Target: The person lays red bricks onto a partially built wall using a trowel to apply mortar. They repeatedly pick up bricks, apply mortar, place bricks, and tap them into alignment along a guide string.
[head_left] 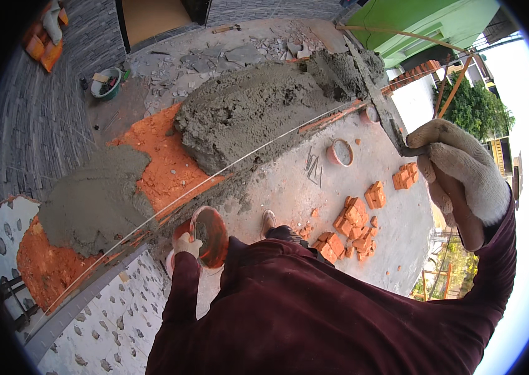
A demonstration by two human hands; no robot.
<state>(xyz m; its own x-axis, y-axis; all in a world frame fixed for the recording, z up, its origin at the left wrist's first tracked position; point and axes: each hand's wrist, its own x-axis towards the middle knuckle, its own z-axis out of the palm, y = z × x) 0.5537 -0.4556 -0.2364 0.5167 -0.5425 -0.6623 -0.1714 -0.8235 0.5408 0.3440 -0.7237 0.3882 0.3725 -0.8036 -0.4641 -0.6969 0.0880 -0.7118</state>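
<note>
My left hand, in a pale glove, grips the rim of a red-orange bucket with grey mortar residue inside. My gloved right hand is raised at the right, its fingers closed round the handle of a trowel. The blade is seen nearly edge-on and points toward the far end of a mortar heap. That thick grey heap lies on an orange surface. Nearer, a smoother layer of mortar is spread over it. A taut string runs along the near edge.
Orange bricks are stacked on the floor at right, near a bucket of grey material. A basin stands by the grey stone-patterned wall. Broken tile pieces and a hammer lie behind the heap.
</note>
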